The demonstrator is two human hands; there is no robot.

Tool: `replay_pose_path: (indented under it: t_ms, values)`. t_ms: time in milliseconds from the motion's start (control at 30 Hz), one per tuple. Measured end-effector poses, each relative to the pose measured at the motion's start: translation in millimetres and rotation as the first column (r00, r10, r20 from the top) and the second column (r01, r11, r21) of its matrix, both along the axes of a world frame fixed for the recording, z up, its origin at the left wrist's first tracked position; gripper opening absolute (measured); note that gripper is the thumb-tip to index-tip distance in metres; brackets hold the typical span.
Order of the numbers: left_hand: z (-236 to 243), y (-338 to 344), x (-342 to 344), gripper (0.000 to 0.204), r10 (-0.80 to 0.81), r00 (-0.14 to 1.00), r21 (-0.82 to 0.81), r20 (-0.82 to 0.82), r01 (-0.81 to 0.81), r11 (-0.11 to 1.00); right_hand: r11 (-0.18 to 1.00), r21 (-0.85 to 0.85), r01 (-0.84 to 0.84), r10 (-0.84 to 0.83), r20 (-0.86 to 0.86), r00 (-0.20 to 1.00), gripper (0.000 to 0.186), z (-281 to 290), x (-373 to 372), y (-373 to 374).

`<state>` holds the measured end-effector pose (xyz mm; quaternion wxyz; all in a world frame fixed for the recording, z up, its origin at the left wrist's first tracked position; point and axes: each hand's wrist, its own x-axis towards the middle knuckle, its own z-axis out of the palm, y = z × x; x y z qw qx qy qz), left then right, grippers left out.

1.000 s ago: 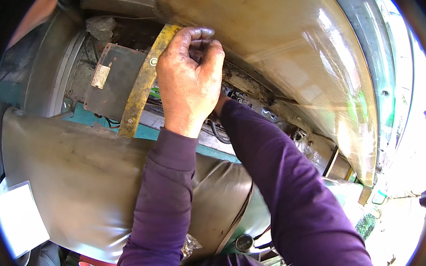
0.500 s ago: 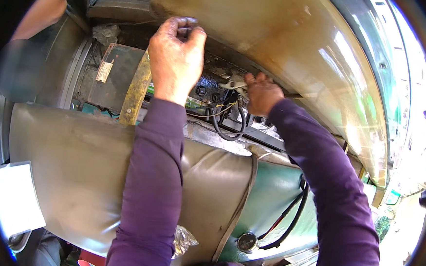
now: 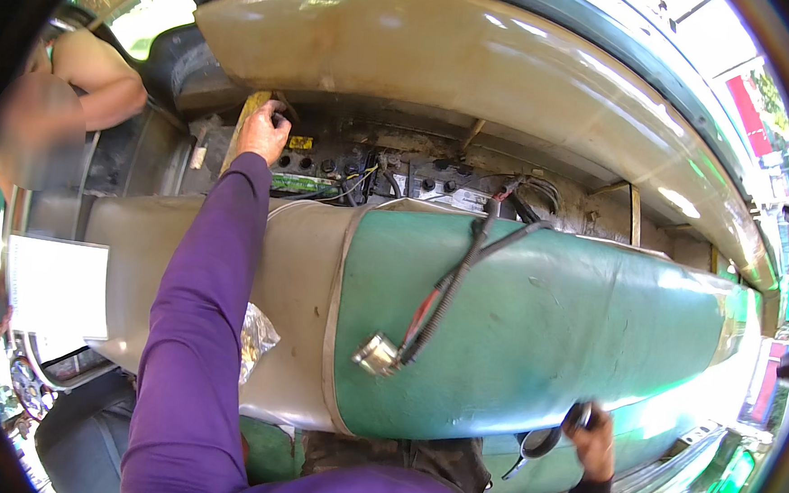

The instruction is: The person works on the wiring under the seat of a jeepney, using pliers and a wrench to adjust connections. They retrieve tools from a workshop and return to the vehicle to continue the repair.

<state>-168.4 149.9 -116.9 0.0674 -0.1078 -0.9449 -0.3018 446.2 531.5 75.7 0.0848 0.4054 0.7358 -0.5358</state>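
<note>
My left hand (image 3: 264,132) is at the far end of the yellow metal bar (image 3: 247,122), over the battery bay. Its fingers are curled closed; what they hold, if anything, is hidden. Beside it sits a black battery (image 3: 305,162) with round caps. My right hand (image 3: 594,444) is low at the near edge of the green cushion (image 3: 533,336), its fingers wrapped round a dark round object (image 3: 577,415). A black looped strip (image 3: 540,445) hangs beside that hand. A round silver gauge (image 3: 377,354) with black and red cables (image 3: 470,260) lies on the green cushion.
A tan backrest (image 3: 479,53) curves above the bay. On the tan cushion (image 3: 290,330) lies a crumpled clear plastic bag (image 3: 258,336). A white sheet (image 3: 60,287) is at the left, near another person's arm (image 3: 102,84). A dark bag (image 3: 85,435) stands lower left.
My right hand has left the battery cables and come down to the cushion's near edge, now holding a dark round object. My left hand stays curled near the yellow bar. The view has shifted right.
</note>
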Motion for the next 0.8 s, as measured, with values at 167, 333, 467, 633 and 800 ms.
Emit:
replay_pose_path:
  t_ms: [167,333,467,633,800]
  values:
    - [85.0,24.3,74.5,0.031,-0.22,0.962,0.063,-0.163,0.233,0.97,0.986,0.005,-0.168,0.155,0.36,0.92,0.026,-113.9,183.6,-37.8]
    - [150.1,34.0,247.5,0.029,-0.385,0.917,0.172,-0.102,0.398,0.901,0.98,0.197,-0.041,-0.047,0.425,0.904,0.047,-306.5,248.8,-80.9]
    - [167.4,9.8,372.9,0.026,-0.313,0.95,0.137,-0.016,0.312,0.94,0.974,0.193,0.118,-0.182,0.361,0.914,0.045,-384.1,245.1,-89.3]
    - [148.5,-26.8,455.7,0.025,-0.254,0.967,0.048,0.03,0.252,0.966,0.972,0.222,0.081,-0.153,0.33,0.931,0.047,-354.6,234.6,-77.7]
    - [150.2,-42.9,485.1,0.025,-0.228,0.972,-0.062,-0.054,0.225,0.972,0.552,0.822,0.14,-0.296,0.036,0.955,0.049,-301.2,294.2,-53.3]
